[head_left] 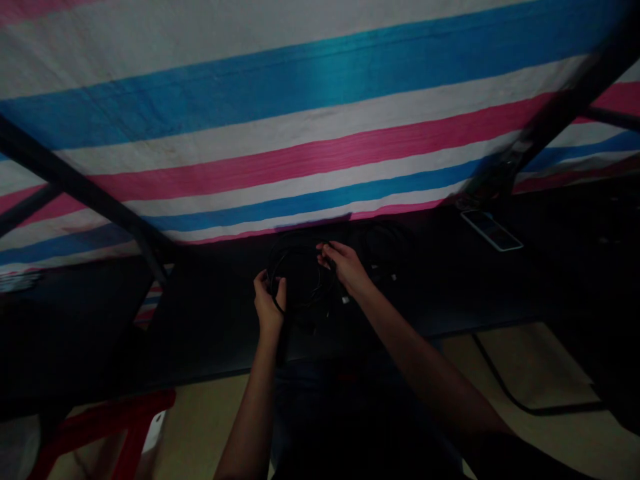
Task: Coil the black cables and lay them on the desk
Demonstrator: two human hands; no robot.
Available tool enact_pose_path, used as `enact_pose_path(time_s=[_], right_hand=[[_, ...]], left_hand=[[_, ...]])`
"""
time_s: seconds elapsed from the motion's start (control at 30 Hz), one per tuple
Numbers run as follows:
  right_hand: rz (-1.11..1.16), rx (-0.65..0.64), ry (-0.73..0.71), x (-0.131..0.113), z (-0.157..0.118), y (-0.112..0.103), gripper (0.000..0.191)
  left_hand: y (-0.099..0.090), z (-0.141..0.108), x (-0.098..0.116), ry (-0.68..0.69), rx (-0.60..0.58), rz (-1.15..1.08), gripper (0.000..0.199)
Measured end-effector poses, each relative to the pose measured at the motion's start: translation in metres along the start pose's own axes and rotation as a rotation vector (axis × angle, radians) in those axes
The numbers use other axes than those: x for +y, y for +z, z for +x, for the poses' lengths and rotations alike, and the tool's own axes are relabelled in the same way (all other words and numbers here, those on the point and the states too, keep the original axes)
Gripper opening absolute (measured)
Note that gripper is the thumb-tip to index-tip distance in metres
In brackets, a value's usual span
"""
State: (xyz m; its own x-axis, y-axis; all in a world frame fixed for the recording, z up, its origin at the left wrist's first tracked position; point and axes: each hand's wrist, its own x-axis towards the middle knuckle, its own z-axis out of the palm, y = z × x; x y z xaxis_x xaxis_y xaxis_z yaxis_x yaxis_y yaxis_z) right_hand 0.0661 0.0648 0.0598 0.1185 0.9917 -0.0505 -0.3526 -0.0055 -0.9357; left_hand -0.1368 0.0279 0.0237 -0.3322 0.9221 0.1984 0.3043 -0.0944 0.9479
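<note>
A black cable [316, 293] is looped into a coil between my two hands, low over the dark tabletop. My left hand [270, 300] is closed around the coil's left side, thumb on the near side. At the coil's upper right, my right hand [343, 263] pinches the cable between thumb and fingers. A light-coloured plug [345, 300] hangs just below my right hand. The dim light hides much of the cable against the black surface.
More dark cable [390, 240] lies right of my hands. A phone [493, 230] rests farther right, by a clear bottle [477, 193]. A striped sheet [320, 147] hangs behind the table [210, 333]. Dark frame bars slant at both sides. A red stool [110, 423] stands below left.
</note>
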Motion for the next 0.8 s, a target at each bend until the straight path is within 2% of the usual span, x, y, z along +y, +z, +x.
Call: enact_pose_path(time_s=[0.07,0.2,0.33,0.43,0.53,0.8], right_hand=[[0.041,0.002,0.003,-0.001,-0.002,0.001,0.035],[0.014,0.025,-0.012,0.003,-0.007,-0.002,0.034],[-0.141,0.055,-0.042,0.015,-0.007,-0.009,0.032],[-0.287,0.065,-0.066,0.024,-0.006,-0.016,0.032],[-0.396,0.054,-0.071,0.03,-0.005,-0.022,0.034],[-0.558,0.084,-0.102,0.025,-0.007,-0.039,0.029]], left_hand=[[0.0,0.003,0.005,-0.042,0.021,-0.071,0.054],[-0.002,0.014,0.022,-0.219,0.007,-0.356,0.049],[-0.005,0.027,0.043,-0.316,-0.033,-0.507,0.045],[-0.009,0.035,0.051,-0.335,-0.046,-0.551,0.044],[-0.01,0.039,0.047,-0.355,-0.043,-0.526,0.043],[-0.012,0.049,0.017,-0.391,-0.008,-0.481,0.04]])
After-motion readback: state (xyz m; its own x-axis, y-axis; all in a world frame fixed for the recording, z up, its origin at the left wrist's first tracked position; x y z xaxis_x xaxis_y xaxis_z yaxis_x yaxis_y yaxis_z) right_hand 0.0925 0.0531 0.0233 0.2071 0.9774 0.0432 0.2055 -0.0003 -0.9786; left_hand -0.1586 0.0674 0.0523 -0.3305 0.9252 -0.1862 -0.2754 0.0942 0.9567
